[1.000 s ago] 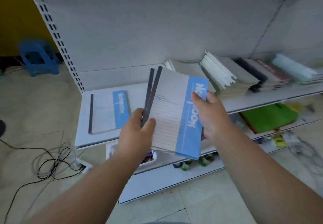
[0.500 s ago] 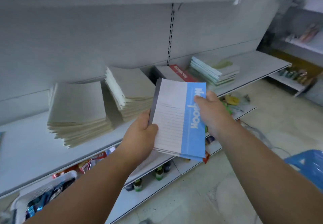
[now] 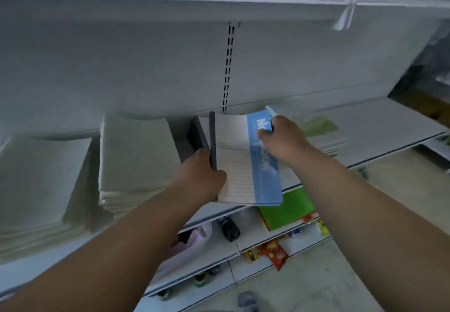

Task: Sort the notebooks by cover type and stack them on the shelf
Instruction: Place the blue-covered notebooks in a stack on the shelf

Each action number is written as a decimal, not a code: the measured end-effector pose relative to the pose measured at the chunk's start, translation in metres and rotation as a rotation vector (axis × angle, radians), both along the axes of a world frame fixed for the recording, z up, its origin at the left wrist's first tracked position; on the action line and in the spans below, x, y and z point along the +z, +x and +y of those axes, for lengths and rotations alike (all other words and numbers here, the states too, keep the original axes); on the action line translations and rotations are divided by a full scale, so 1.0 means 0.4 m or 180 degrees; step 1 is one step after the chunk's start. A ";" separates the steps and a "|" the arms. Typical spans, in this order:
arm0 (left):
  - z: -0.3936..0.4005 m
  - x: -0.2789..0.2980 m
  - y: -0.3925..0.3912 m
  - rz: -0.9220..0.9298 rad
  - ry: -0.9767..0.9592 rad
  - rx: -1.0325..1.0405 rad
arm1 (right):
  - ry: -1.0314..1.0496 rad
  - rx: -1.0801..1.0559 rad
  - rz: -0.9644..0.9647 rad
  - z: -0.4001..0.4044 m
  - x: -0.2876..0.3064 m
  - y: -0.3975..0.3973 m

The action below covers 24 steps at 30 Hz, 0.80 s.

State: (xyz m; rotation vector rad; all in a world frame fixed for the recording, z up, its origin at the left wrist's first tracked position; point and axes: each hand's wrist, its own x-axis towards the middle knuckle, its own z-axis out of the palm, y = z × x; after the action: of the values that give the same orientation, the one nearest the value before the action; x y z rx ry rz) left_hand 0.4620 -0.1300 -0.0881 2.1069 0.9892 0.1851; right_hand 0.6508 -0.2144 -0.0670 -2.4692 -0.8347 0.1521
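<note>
I hold a small stack of white notebooks with a blue band [image 3: 239, 163] over the white shelf [image 3: 379, 126]. My left hand [image 3: 202, 177] grips the stack at its dark spine, thumb on the top cover. My right hand [image 3: 280, 138] grips the far blue edge, fingers curled over it. Left of the stack, two piles of plain grey-covered notebooks lie on the shelf, one beside my left hand [image 3: 136, 151] and one at the far left [image 3: 41, 180]. A dark notebook [image 3: 194, 134] sits between the grey pile and the held stack. A pile with a green-marked cover [image 3: 321, 129] lies behind my right hand.
A shelf above [image 3: 170, 4] overhangs the work area. Lower shelves hold a green folder [image 3: 289, 209], snack packets [image 3: 275, 253] and small bottles [image 3: 229, 229]. The shelf's right part is bare. Tiled floor lies at lower right.
The view has moved closer to the shelf. Both hands have carried the blue-banded stack forward and down, over the shelf between the grey pile and the green-marked pile.
</note>
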 end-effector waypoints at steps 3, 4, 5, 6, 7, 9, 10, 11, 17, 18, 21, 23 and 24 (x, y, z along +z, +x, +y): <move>0.033 -0.014 0.083 0.0203 0.0381 0.0314 | -0.0152 0.0384 -0.0119 0.091 -0.035 0.102; 0.039 -0.019 0.102 0.0325 0.0493 0.0456 | -0.0261 0.0510 -0.0209 0.115 -0.044 0.123; 0.044 -0.021 0.118 0.0422 0.0581 0.0606 | -0.0356 0.0634 -0.0304 0.140 -0.050 0.141; 0.049 -0.024 0.134 0.0496 0.0648 0.0730 | -0.0435 0.0730 -0.0369 0.164 -0.054 0.156; 0.050 -0.024 0.149 0.0545 0.0716 0.0831 | -0.0503 0.0790 -0.0406 0.183 -0.058 0.168; 0.049 -0.018 0.173 0.0632 0.0825 0.1001 | -0.0500 0.0930 -0.0381 0.211 -0.070 0.189; 0.048 -0.014 0.179 0.0695 0.0872 0.1077 | -0.0431 0.1019 -0.0345 0.223 -0.080 0.195; 0.041 -0.009 0.183 0.0771 0.0910 0.1136 | -0.0374 0.1096 -0.0304 0.231 -0.090 0.199; 0.015 0.001 0.208 0.1302 0.1458 0.1205 | -0.0270 0.1305 -0.0457 0.231 -0.116 0.210; 0.009 0.004 0.210 0.1382 0.1591 0.1190 | -0.0254 0.1372 -0.0550 0.226 -0.114 0.208; -0.019 0.004 0.195 0.1247 0.1761 0.1235 | -0.0120 0.1668 -0.0617 0.199 -0.105 0.179; -0.034 0.004 0.161 0.0896 0.1817 0.1334 | 0.0067 0.1893 -0.0672 0.176 -0.098 0.142; -0.042 0.005 0.137 0.0797 0.1854 0.1261 | 0.0155 0.1981 -0.0685 0.164 -0.091 0.116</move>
State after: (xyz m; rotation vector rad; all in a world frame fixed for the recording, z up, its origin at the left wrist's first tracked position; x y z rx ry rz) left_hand 0.5166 -0.1469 -0.0859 2.4642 1.6593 0.4616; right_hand 0.6973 -0.1490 -0.1034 -2.1258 -1.6588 0.0816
